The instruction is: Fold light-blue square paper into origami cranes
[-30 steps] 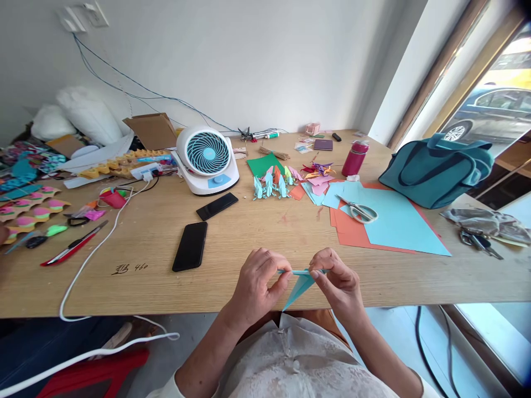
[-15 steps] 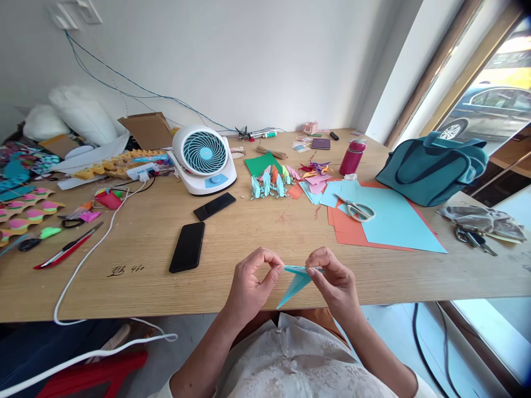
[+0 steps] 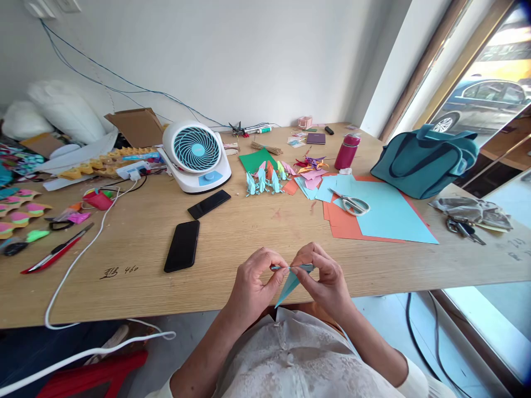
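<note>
A folded piece of light blue paper (image 3: 289,288) is pinched between both hands over the front edge of the table, its pointed end hanging down. My left hand (image 3: 258,281) grips it from the left with thumb and forefinger. From the right, my right hand (image 3: 321,275) pinches it too, and the fingertips of the two hands nearly meet. Part of the paper is hidden behind the fingers. Beyond the hands stand several folded paper figures (image 3: 262,181) in light blue, orange, pink and green.
Scissors (image 3: 354,206) lie on large light blue sheets (image 3: 392,213) over orange ones. A fan (image 3: 197,152), two black phones (image 3: 182,246), a magenta bottle (image 3: 347,152) and a teal bag (image 3: 423,160) stand or lie around. A white cable (image 3: 78,257) crosses the left side.
My right hand has moved left, so both hands' fingertips are now close together on the paper. The view has shifted slightly.
</note>
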### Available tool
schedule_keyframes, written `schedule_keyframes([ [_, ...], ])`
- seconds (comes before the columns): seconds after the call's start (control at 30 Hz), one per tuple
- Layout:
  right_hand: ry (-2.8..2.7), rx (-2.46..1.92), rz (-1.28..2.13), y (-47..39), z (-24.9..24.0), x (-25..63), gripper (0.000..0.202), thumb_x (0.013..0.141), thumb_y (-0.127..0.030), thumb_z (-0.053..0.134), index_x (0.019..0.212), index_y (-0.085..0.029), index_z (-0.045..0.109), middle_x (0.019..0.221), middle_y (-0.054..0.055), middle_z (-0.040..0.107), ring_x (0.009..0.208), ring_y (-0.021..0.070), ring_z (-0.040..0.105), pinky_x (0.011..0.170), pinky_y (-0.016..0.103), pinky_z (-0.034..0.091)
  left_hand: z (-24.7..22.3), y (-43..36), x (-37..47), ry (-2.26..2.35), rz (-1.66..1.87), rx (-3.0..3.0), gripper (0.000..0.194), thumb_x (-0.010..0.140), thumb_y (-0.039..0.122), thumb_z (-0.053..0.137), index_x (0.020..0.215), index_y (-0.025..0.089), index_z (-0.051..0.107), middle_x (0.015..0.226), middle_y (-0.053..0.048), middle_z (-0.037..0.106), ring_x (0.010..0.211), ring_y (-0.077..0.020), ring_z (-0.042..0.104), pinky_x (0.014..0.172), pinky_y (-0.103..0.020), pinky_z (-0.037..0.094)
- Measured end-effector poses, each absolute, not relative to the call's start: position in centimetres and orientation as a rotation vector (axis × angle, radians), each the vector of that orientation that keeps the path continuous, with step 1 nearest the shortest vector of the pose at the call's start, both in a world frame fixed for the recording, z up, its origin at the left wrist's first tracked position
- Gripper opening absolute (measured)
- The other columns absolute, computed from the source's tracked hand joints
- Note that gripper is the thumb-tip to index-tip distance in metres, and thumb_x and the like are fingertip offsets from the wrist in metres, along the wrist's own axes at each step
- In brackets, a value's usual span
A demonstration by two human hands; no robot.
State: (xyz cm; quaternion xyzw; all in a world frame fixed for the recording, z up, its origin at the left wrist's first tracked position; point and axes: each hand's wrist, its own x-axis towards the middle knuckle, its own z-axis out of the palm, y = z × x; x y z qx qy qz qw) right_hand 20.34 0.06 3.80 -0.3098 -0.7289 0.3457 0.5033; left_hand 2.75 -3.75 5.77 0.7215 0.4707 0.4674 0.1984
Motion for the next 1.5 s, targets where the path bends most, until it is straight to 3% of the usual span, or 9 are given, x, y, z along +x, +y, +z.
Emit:
schedule_keyframes([
  [0.4, -1.739, -0.755, 0.854, 0.1, 3.5, 20.0, 0.010, 0.092, -0.026, 0.063, 0.083, -0.022, 0.065, 0.081, 0.004, 0.060, 0.079, 0.0193, 0.057, 0.072, 0.035, 0.045, 5.5, -4.4, 2.7, 1.380, 1.485, 2.015, 0.011, 0.091, 0.014, 0.060, 0.081, 0.020, 0.061, 0.081, -0.001, 0.066, 0.079, -0.0148, 0.062, 0.075, -0.028, 0.048],
  [0.7, -1.715, -0.690, 0.983, 0.8, 3.2, 20.9, 0.011, 0.093, -0.026, 0.064, 0.082, -0.022, 0.066, 0.082, 0.003, 0.060, 0.078, 0.0175, 0.057, 0.073, 0.032, 0.045, 4.5, -4.1, 1.4, 1.337, 1.350, 1.568, 0.017, 0.086, 0.028, 0.068, 0.074, 0.018, 0.066, 0.073, -0.001, 0.068, 0.072, -0.0152, 0.061, 0.071, -0.027, 0.048],
  [0.97, -1.632, -0.829, 1.156, 1.8, 1.8, 20.9, 0.015, 0.092, -0.034, 0.065, 0.085, -0.021, 0.065, 0.079, 0.001, 0.062, 0.074, 0.0147, 0.054, 0.068, 0.027, 0.043, 2.7, -3.7, 1.9, 1.337, 1.398, 1.191, 0.019, 0.078, 0.036, 0.077, 0.075, 0.017, 0.074, 0.072, -0.001, 0.071, 0.071, -0.0136, 0.061, 0.069, -0.022, 0.046],
  [1.27, -1.718, -0.847, 1.163, 3.1, 1.7, 21.2, 0.020, 0.090, -0.034, 0.065, 0.078, -0.019, 0.064, 0.075, 0.000, 0.062, 0.072, 0.0142, 0.055, 0.066, 0.026, 0.042, 1.9, -3.1, 1.1, 1.476, 1.208, 1.332, 0.020, 0.082, 0.036, 0.071, 0.077, 0.017, 0.075, 0.074, -0.002, 0.072, 0.070, -0.0146, 0.061, 0.066, -0.023, 0.045],
  [1.4, -1.855, -0.871, 1.175, 3.3, 2.0, 21.1, 0.018, 0.090, -0.033, 0.064, 0.079, -0.019, 0.066, 0.074, 0.000, 0.064, 0.069, 0.0135, 0.055, 0.064, 0.026, 0.040, 2.6, -2.7, 1.5, 1.509, 1.110, 1.552, 0.010, 0.084, 0.026, 0.066, 0.084, 0.019, 0.073, 0.079, -0.001, 0.070, 0.072, -0.0134, 0.059, 0.067, -0.023, 0.042],
  [1.5, -1.928, -0.855, 1.187, 3.6, 2.1, 20.8, 0.017, 0.089, -0.034, 0.065, 0.082, -0.019, 0.069, 0.078, 0.001, 0.066, 0.073, 0.0146, 0.058, 0.066, 0.026, 0.042, 3.0, -2.4, 2.0, 1.473, 1.127, 1.668, 0.011, 0.084, 0.025, 0.065, 0.076, 0.018, 0.070, 0.074, 0.000, 0.065, 0.069, -0.0120, 0.055, 0.066, -0.022, 0.040],
])
